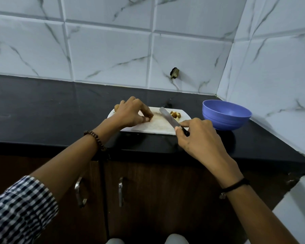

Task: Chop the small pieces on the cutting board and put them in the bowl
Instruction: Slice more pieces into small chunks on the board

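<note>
A white cutting board (158, 128) lies on the black counter. My left hand (131, 112) is over its left part, fingers curled down, fingertips pinching a small pale piece. A brownish chunk (116, 107) peeks out behind that hand. My right hand (199, 136) grips the dark handle of a knife (168, 118); its blade slants up-left across the board. A small heap of chopped yellow-brown pieces (175, 115) sits at the board's far right, beyond the blade. The blue bowl (225, 115) stands to the right of the board; nothing shows in the part of its inside that I see.
The black counter (51, 113) runs left along a white marble-tiled wall; another tiled wall closes the corner right behind the bowl. Its front edge lies just below the board, with brown cabinet doors and metal handles (120, 191) underneath.
</note>
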